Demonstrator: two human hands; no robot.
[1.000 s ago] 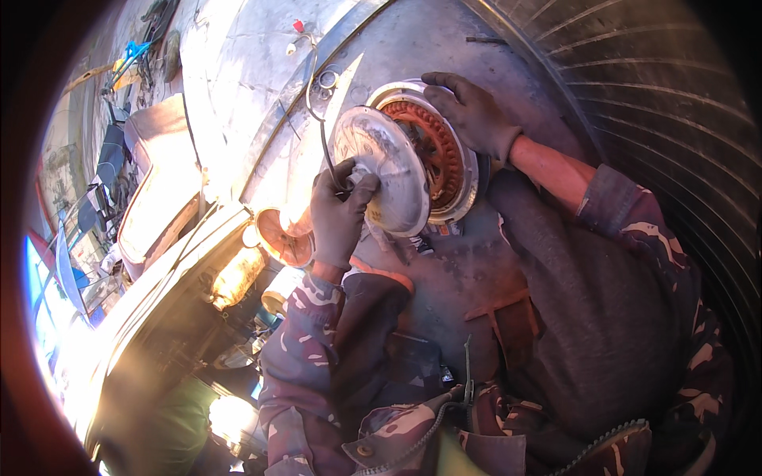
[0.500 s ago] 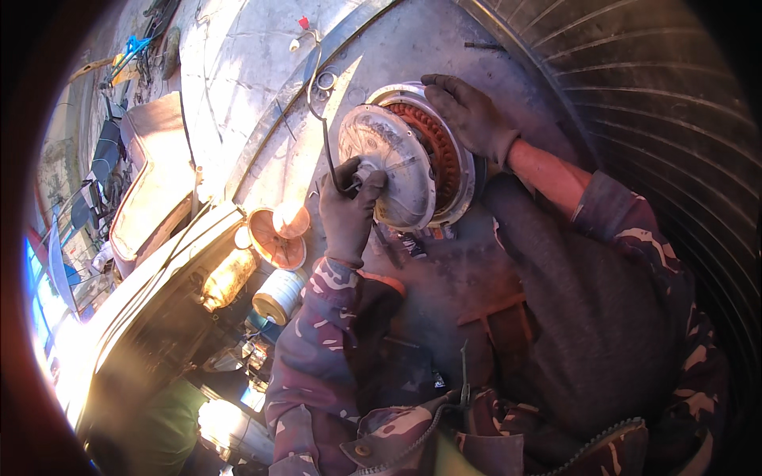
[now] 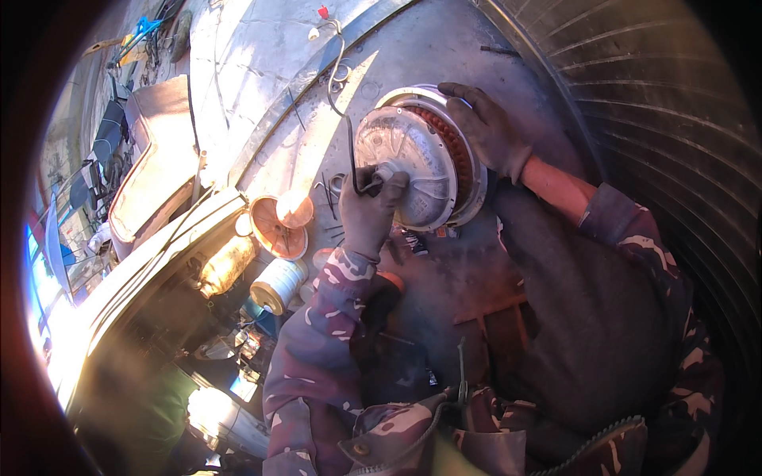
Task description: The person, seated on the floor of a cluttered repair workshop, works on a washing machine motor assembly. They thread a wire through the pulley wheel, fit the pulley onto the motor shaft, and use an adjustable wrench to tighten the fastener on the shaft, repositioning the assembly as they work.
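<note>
Where the gloved left hand (image 3: 371,208) clenches, it grips the hub at the centre of the round grey metal motor cover (image 3: 413,163), with a thin black wire (image 3: 349,135) running up and away from its fingers. That disc stands on edge, face toward the left hand, nearer to it. Beyond, the gloved right hand (image 3: 486,127) clasps the far rim, over the copper-coloured windings (image 3: 454,143). Left of the grip: an orange plastic fan wheel (image 3: 278,228).

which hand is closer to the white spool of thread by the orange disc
Left. The left hand grips the centre of the round motor cover, just up and right of the white spool. The right hand rests on the motor's far rim, farther away.
</note>
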